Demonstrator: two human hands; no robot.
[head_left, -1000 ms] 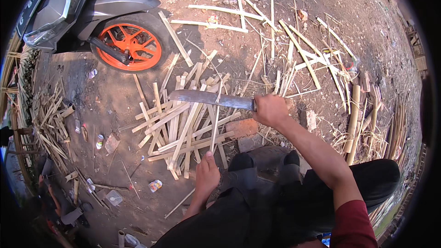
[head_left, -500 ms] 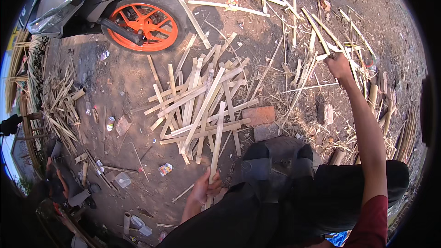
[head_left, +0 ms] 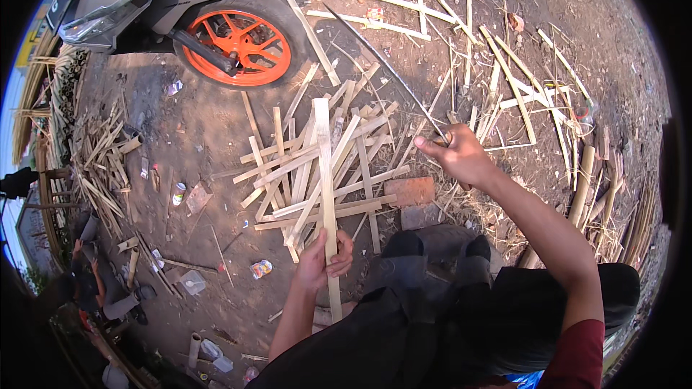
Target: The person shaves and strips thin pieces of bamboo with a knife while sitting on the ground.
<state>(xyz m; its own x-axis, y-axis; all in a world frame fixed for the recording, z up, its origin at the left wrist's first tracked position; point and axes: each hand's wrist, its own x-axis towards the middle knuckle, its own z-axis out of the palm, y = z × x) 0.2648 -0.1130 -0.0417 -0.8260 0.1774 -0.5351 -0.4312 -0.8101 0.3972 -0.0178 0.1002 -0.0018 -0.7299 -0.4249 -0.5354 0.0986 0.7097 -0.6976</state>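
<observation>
My left hand [head_left: 322, 259] is closed round the lower part of a flat, pale bamboo strip [head_left: 326, 173], which stands upright in the picture over the pile. In my right hand [head_left: 463, 155] is the handle of a long, thin-looking knife [head_left: 389, 68]; its dark blade points up and to the left, clear of the strip. My fingers hide most of the handle. Beneath the held strip lies a crisscross pile of bamboo strips [head_left: 360, 191] on the dirt ground.
A motorbike with an orange wheel [head_left: 238, 47] stands at the upper left. A red brick [head_left: 411, 190] lies beside my shoes [head_left: 404, 245]. More bamboo strips [head_left: 515, 83] are scattered at the upper right, split pieces [head_left: 101, 173] at the left. Another person [head_left: 101, 281] is at the lower left.
My right hand has come back from the scattered strips at the right, bringing the knife toward the middle. My left hand has raised its bamboo strip and moved it slightly up and left.
</observation>
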